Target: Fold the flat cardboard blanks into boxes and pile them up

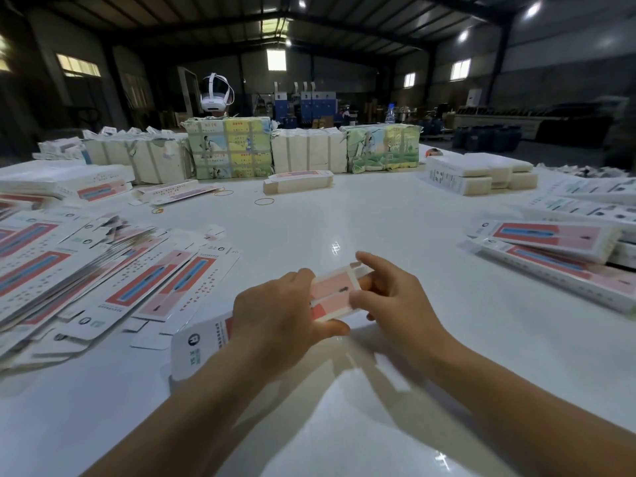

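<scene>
Hands grip one pink cardboard blank above the table: left hand, right hand.

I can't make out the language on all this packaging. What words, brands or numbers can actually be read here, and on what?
None can be read for certain.
Box being folded: pink panels and a small dark mark; print too blurred.
Flat blanks on the left: rows of small characters and round logos, too small to read.
Folded boxes on the right: print illegible.
Wrapped bundles at the back: coloured pictures with blurred characters.
</scene>
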Available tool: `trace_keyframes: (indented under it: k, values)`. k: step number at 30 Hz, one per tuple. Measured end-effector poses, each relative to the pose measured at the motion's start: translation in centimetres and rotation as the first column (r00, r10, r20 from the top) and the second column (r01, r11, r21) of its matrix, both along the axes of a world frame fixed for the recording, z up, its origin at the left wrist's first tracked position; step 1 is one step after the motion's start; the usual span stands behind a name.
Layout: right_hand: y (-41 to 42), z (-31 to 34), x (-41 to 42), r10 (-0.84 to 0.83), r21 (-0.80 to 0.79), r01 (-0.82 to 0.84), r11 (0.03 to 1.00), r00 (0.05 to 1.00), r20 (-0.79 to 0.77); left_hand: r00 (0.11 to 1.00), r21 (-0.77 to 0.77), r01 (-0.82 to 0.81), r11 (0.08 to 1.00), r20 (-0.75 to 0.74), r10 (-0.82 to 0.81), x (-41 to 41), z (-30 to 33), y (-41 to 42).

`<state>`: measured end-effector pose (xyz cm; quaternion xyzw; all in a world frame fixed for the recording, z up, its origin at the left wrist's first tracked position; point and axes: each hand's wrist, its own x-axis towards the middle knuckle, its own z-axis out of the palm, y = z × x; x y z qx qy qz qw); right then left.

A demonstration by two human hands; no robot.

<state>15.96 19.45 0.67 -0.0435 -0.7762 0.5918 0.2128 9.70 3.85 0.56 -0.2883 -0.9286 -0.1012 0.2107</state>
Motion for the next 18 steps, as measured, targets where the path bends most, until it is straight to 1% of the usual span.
trace_keyframes:
  k: [5,8,13,16,17,18]
  values:
    - [-0.3,-0.3,0.1,-0.076,0.037,0.079,0.996,0.995,-0.066,1.000,0.023,0.005,1.000,-0.018,-0.005,-0.1,0.0,0.1]
    - [-0.7,-0.5,0.2,-0.063,0.040,0.066,0.997,0.996,-0.066,0.998,0.000,-0.004,1.000,-0.059,0.004,-0.1,-0.1,0.3]
    - [-1.1,-0.3,0.2,-0.030,-0.040,0.026,0.999,0.995,-0.097,0.986,-0.045,-0.032,0.998,-0.166,0.025,-0.4,-0.4,0.9]
    - [-1.0,-0.2,0.3,-0.017,-0.089,0.009,0.996,0.996,-0.087,0.981,-0.038,-0.037,0.999,-0.193,0.029,-0.4,-0.5,1.3]
    - [-0.9,-0.2,0.2,-0.015,-0.066,0.010,0.998,0.997,-0.078,0.980,-0.036,-0.045,0.998,-0.194,0.038,-0.3,-0.5,1.4]
    - [-0.7,-0.2,0.2,-0.038,-0.010,0.037,0.999,0.997,-0.073,0.981,-0.036,-0.054,0.998,-0.190,0.046,-0.3,-0.5,1.5]
